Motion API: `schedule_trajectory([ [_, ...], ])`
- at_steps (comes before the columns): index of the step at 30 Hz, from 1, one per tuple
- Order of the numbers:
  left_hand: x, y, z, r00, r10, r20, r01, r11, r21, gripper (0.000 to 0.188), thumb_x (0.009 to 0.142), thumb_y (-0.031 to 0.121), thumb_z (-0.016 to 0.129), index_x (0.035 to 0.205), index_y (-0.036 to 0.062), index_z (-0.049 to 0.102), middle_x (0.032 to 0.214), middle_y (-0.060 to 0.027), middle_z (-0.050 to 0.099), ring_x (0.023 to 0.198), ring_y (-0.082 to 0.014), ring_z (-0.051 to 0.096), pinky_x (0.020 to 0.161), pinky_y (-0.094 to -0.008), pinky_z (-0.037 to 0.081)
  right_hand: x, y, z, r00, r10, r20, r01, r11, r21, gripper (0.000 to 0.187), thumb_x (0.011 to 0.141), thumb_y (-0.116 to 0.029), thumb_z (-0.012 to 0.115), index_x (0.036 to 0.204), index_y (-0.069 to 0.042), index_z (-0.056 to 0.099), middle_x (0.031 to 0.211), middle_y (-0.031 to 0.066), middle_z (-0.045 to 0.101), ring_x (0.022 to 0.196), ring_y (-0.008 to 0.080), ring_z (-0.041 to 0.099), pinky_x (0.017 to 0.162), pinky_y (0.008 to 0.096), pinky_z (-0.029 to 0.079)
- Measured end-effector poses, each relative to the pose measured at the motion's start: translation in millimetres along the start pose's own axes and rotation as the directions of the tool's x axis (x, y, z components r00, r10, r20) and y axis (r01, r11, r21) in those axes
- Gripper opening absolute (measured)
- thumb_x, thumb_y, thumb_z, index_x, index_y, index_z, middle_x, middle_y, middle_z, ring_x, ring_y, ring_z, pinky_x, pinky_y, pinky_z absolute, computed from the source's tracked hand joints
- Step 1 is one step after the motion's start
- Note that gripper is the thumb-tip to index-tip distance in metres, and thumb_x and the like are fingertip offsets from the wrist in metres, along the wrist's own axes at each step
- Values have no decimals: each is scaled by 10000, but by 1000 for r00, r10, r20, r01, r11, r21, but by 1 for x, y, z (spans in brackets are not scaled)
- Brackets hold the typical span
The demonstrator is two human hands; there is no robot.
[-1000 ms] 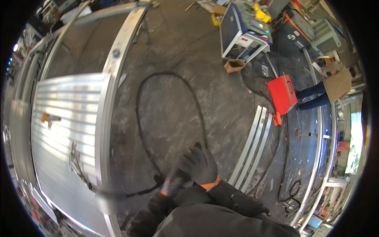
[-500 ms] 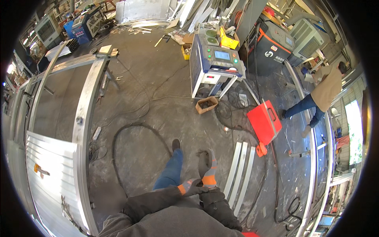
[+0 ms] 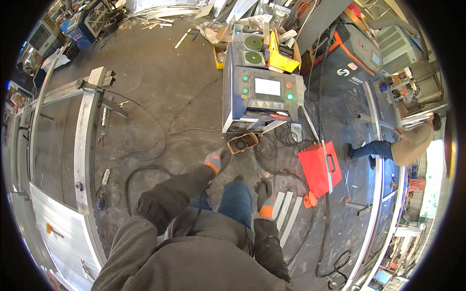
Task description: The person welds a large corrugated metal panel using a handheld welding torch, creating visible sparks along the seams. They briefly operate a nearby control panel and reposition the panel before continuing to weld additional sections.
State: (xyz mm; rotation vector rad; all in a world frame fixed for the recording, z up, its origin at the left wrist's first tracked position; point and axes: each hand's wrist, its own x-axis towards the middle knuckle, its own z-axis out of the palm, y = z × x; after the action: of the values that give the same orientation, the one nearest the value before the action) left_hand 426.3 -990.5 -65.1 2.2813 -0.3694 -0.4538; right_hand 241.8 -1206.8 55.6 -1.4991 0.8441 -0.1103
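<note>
My left hand (image 3: 217,160), in a grey glove with an orange cuff, reaches forward over the floor. It is nearest to a small open cardboard box (image 3: 242,143) with dark contents, without touching it. Its fingers look loosely extended, though their tips are dark and partly hidden. My right hand (image 3: 264,194), gloved alike, hangs low on the right with loosely bent fingers and nothing visible in it. Beside it several pale metal strips (image 3: 290,218) lie on the floor. Ahead stands a blue and white machine (image 3: 262,97) with a lit screen and buttons.
To the right are a red case (image 3: 315,167), black cables (image 3: 326,233) and long metal rails (image 3: 386,208). A person (image 3: 412,143) bends over there. On the left stands a metal frame (image 3: 86,145) with pale panels (image 3: 60,223). A black hose (image 3: 130,186) loops across the floor.
My hands, together at the right cuff before, have parted. The left has swung forward toward the cardboard box. I am closer to the machine, and the other person bends lower.
</note>
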Motion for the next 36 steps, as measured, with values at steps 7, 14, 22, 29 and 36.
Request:
schedule_trajectory([
  [7,184,-1,36,912,-227,-341,274,957,95,488,1008,238,550,1456,62,465,1278,-230,656,1171,-399,637,975,-479,512,208,-115,7,944,-242,225,301,911,-282,335,1026,-98,492,1339,-65,608,1074,107,678,902,161,646,829,318,534],
  [14,265,55,33,813,-485,-323,352,850,-392,418,1048,309,498,1343,12,497,1208,-224,640,1079,-385,649,883,-477,517,361,-175,41,947,-123,296,271,800,-536,438,1011,-32,457,1406,-141,610,1151,106,691,907,157,646,822,298,540],
  [22,259,123,6,746,-416,-519,346,909,-232,409,1058,311,427,1282,-20,515,1099,-233,649,976,-393,664,827,-487,510,418,-183,77,828,-411,381,557,682,-474,479,962,14,516,1412,-126,597,1120,135,707,722,148,594,692,307,505],
  [29,262,115,7,730,-444,-520,393,895,-212,519,1058,351,407,1337,-82,464,1153,-270,614,1016,-398,646,877,-471,511,415,-191,85,877,-243,414,446,732,-515,483,964,7,492,1410,-141,603,1010,141,719,609,151,545,607,299,481],
  [36,260,110,11,771,-365,-521,329,930,-165,601,1051,413,364,1326,-114,450,1189,-285,577,1077,-421,613,923,-487,485,404,-172,62,814,-449,368,574,715,-399,431,973,11,480,1382,-50,603,1072,140,695,679,134,563,623,299,473],
])
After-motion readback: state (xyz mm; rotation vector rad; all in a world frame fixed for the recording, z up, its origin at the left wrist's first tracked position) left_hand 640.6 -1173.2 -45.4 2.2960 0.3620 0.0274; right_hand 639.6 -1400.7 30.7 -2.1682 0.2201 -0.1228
